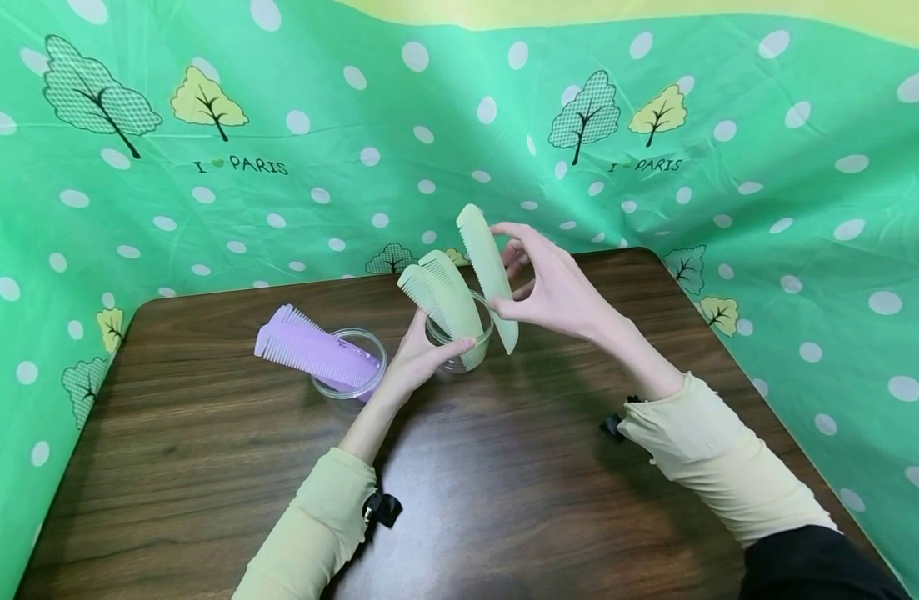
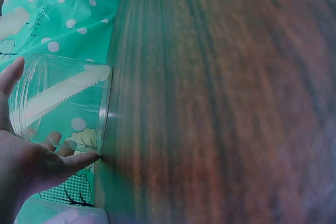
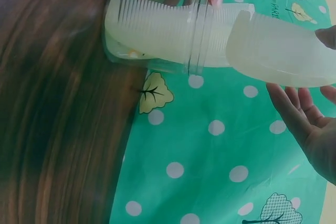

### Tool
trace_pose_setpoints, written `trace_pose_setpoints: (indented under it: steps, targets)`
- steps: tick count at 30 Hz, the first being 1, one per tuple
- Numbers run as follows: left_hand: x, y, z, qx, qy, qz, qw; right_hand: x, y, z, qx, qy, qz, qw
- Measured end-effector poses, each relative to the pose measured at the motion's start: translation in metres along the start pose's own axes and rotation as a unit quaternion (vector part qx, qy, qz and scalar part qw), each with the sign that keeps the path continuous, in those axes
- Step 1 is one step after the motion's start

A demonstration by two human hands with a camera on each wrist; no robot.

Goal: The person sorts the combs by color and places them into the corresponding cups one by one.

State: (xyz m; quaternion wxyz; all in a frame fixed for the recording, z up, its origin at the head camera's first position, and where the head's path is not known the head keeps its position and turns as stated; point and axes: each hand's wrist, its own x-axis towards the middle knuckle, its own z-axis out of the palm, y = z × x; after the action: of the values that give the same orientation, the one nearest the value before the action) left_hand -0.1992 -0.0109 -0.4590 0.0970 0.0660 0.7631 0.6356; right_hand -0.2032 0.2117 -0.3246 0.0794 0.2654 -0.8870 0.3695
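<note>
My left hand grips a clear round jar standing on the table, thumb at its rim. Pale green combs lean in that jar, their upper ends sticking out to the left. My right hand pinches another pale green comb between thumb and fingers, teeth facing left. This comb is tilted, its lower end by the jar's right side in the head view. The right wrist view shows the held comb outside the jar's mouth, overlapping the combs inside; whether they touch I cannot tell.
Left of my left hand, a second clear jar holds purple combs leaning left. Both jars stand on a dark wood table. A green dotted cloth hangs behind and along the sides.
</note>
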Motion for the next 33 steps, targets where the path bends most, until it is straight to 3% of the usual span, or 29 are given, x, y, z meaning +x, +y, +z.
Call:
trace_pose_setpoints:
  steps: [14,20,33]
  targets:
    - [-0.002,0.004,-0.002,-0.004,-0.005,0.003,1.0000,0.018,-0.007,0.015,0.064,0.114,0.010,0.9914]
    - [0.001,-0.001,-0.001,0.002,-0.002,0.009,1.0000,0.023,-0.007,0.025,0.077,0.158,0.017,0.9843]
    - [0.000,-0.001,-0.001,-0.018,-0.005,0.020,0.9996,0.029,0.000,0.039,0.068,0.182,0.031,0.9804]
